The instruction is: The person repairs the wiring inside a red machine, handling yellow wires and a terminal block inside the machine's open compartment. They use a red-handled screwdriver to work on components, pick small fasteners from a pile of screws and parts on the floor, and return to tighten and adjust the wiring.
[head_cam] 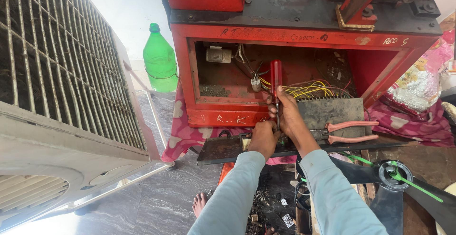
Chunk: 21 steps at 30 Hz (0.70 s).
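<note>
Your right hand (286, 116) has its grip clamped around a red-handled screwdriver (276, 80), held upright with the handle above your fist and the shaft pointing down at the dark metal panel (223, 149) lying in front of the red machine cabinet (304, 38). Your left hand (262, 137) rests on that panel just beside the screwdriver tip, fingers curled together and pressing on a small pale part there; you cannot tell what that part is. A pair of pink-handled pliers (344, 131) lies on the panel just to the right of your right hand. Inside the open cabinet, yellow wires (313, 90) bunch behind your right hand. A green plastic bottle (160, 59) stands on the floor to the left, near a grey grille casing (61, 88).
</note>
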Motion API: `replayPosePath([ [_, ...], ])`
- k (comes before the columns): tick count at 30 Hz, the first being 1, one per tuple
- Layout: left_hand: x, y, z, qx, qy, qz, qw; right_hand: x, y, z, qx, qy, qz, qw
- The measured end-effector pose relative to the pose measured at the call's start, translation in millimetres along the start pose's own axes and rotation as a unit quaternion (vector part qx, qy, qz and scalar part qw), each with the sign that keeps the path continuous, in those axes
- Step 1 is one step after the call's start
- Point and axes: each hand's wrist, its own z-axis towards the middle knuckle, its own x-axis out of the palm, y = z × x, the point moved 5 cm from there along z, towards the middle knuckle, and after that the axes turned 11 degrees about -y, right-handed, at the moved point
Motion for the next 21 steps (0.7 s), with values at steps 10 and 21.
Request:
replayPosePath([
  [10, 0, 1, 0, -0.005, 0.001, 0.0, 1.0, -5, -8, 7, 0.033, -0.001, 0.038, 0.999],
  [21, -3, -1, -3, 0.001, 0.001, -0.005, 1.0, -11, -15, 14, -0.009, -0.007, 0.056, 0.998],
])
